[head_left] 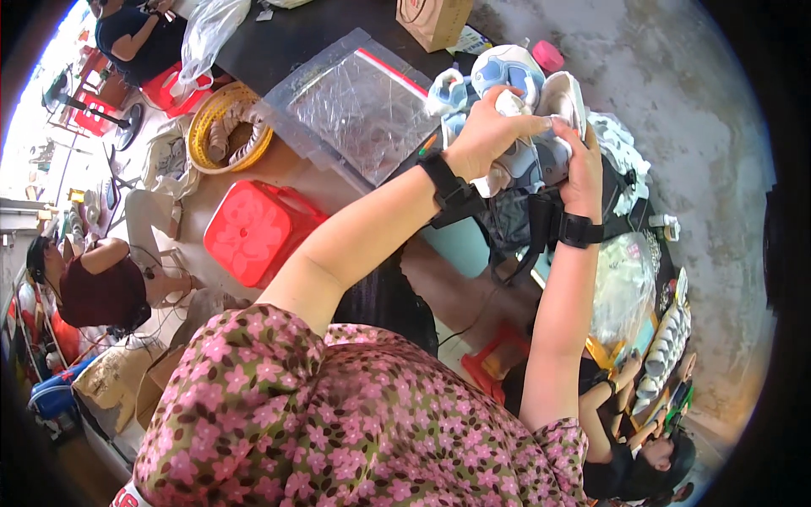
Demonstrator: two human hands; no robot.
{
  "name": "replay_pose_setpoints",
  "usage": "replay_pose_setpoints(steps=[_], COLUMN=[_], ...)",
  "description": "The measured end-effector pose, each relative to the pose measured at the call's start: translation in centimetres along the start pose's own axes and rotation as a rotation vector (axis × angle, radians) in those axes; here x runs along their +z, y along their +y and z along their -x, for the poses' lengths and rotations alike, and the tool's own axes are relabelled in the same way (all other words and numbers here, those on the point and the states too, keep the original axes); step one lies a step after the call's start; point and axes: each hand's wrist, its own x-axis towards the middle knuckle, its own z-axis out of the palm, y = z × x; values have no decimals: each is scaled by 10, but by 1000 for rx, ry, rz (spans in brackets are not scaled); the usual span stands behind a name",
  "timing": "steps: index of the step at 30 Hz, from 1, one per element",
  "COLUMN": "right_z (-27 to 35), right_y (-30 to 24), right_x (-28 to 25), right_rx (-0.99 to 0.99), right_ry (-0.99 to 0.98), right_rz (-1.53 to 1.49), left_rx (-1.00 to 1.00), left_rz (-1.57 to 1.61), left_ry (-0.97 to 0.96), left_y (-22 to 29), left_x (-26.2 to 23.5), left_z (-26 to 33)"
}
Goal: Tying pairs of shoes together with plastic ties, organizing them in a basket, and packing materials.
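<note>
Both of my hands grip a white and blue-grey shoe upper (561, 100), its pale padded opening turned up between them. My left hand (492, 133) is closed on its left side, the thumb stretched across toward the rim. On the right edge my right hand (580, 169) is closed too, its thumb pressed near the left thumb's tip. Some of my fingers are hidden behind the piece. Right behind my left hand lie more blue and white shoe uppers (505, 69) in a heap. A dark bag (509, 221) sits just below my hands.
A clear plastic bin (274, 106) holding film lies on the dark table to the left. Beyond are a red stool (245, 232) and a yellow basket (199, 127). A paper bag (432, 24) stands at the back. Co-workers (101, 283) sit left and lower right.
</note>
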Motion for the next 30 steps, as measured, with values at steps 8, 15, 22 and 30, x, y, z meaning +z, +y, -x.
replay_pose_setpoints(steps=[8,15,22,30], right_z=[-102,-152,-150,-139], right_y=[17,99,112,129], right_x=[26,62,99,130], right_rx=[-26,-316,-269,-484], right_ry=[89,442,531,584], right_rz=[-97,744,884,858], left_rx=[-68,-242,-394,-208], left_rz=[17,-58,-343,-390], left_ry=[-152,-331,-377,-368], left_y=[22,-15,-16,-23], left_x=[-31,-105,-141,-184], left_z=[-126,-211,-239,-233])
